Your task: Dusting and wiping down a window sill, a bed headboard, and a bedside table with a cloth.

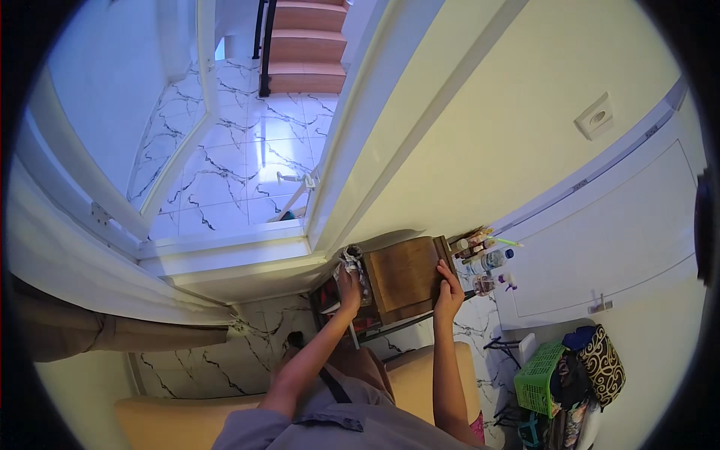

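A bunched, patterned cloth [351, 256] is in my left hand [350, 289], at the left side of a brown wooden box [404, 275]. Part of the cloth is hidden by the fingers. My right hand [450, 292] lies along the box's right edge, fingertips touching the rim and thumb apart. Beneath the box is a dark-framed rack [388, 333]. Reddish items [326, 295] sit on its left part, mostly hidden by my left arm.
Right of the box stand a water bottle [495, 259], a spray bottle [485, 284] and several small containers [475, 242]. A beige padded seat [433, 374] is close to my body. A green basket [539, 379] with bags stands near the white door [607, 236]. An open window [225, 242] is ahead.
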`<state>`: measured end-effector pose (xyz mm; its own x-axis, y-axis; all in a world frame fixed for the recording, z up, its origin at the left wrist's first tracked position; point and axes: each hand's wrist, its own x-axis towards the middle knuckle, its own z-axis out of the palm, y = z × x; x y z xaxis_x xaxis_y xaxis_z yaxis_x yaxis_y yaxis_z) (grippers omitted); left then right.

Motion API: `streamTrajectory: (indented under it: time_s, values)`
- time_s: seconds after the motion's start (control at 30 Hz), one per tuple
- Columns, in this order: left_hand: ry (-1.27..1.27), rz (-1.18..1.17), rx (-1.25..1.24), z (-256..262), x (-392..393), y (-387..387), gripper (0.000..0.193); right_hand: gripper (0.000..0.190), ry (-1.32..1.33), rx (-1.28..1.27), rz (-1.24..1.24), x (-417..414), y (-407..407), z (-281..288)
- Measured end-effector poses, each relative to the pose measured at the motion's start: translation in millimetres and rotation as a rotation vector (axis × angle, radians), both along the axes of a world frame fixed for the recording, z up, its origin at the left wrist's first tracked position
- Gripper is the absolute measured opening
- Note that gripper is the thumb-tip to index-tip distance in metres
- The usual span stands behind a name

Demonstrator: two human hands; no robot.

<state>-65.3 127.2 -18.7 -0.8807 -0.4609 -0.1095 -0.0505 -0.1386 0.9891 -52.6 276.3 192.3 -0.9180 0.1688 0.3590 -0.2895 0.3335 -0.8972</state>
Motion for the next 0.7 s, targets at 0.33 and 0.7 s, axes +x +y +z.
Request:
streamTrajectory:
  time_s: [0.33,0.7]
  values:
    - [-0.084,-0.132,0.583,85.0,48.3,21.7,0.058,0.033,-0.008,0.022,-0.075,1.7,9.5,0.0]
    - [-0.423,-0.196,0.657,98.4,40.6,-21.5,0.049,0.029,0.005,0.032,-0.113,2.2,16.5,-5.8]
